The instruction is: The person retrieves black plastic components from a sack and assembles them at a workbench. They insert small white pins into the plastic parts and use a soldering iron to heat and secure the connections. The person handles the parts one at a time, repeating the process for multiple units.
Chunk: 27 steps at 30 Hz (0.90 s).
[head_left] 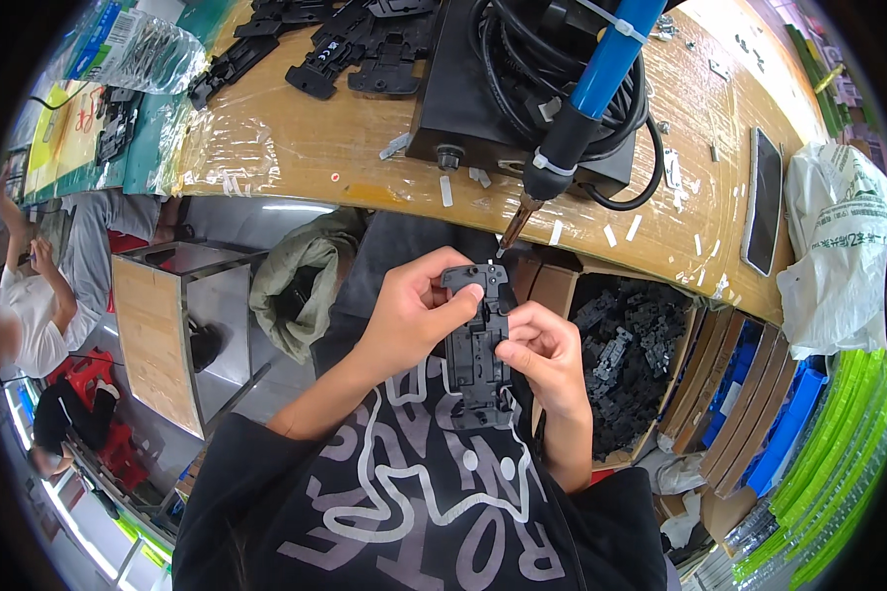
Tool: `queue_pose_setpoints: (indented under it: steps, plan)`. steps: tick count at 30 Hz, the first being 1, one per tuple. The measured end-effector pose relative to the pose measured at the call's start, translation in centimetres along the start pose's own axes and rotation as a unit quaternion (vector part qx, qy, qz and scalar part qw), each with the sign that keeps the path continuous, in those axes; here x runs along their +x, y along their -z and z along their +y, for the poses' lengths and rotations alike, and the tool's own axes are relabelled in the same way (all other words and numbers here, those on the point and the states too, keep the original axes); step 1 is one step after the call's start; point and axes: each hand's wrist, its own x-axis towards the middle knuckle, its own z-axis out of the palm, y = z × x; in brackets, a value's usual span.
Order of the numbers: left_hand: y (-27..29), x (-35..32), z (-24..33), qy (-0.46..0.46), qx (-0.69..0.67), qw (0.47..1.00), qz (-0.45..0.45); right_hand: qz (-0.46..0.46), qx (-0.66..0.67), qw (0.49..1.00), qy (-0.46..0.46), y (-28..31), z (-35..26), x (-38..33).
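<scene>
A long, flat black plastic moulded part [477, 345] with ribs and cut-outs is held upright over the person's lap, below the wooden bench edge [365, 187]. The left hand [411, 313] grips its top with thumb and fingers closed; the right hand [545, 357] pinches its right side. A blue-handled soldering iron [572, 118] hangs just above, its tip near the part's top; a cardboard box of black plastic parts [633, 355] sits close on the right.

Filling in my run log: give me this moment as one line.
left hand: holds black plastic part | right hand: holds same part | soldering iron: tip above part | box of black parts: right
</scene>
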Motion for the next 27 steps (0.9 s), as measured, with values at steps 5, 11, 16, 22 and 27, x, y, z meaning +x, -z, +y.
queue_pose_setpoints:
  steps: [5,11,16,22,27]
  plan:
    - [-0.2,0.2,0.2,-0.017,-0.004,1.0,0.015,0.009,0.004,1.0,0.009,-0.1,0.1,0.2]
    - [-0.4,0.5,0.8,-0.026,0.007,1.0,0.011,0.011,0.01,0.999,0.028,-0.4,-0.2,0.3]
    - [-0.4,0.5,1.1,-0.014,-0.001,1.0,0.007,0.012,0.017,0.999,0.031,-0.5,-0.3,0.2]
    - [-0.5,0.4,1.2,-0.016,-0.003,1.0,0.009,0.016,0.02,0.998,0.056,-0.6,-0.1,0.2]
    - [-0.4,0.5,1.6,-0.005,0.007,1.0,0.004,0.018,0.03,0.999,0.036,-0.8,-0.4,0.1]
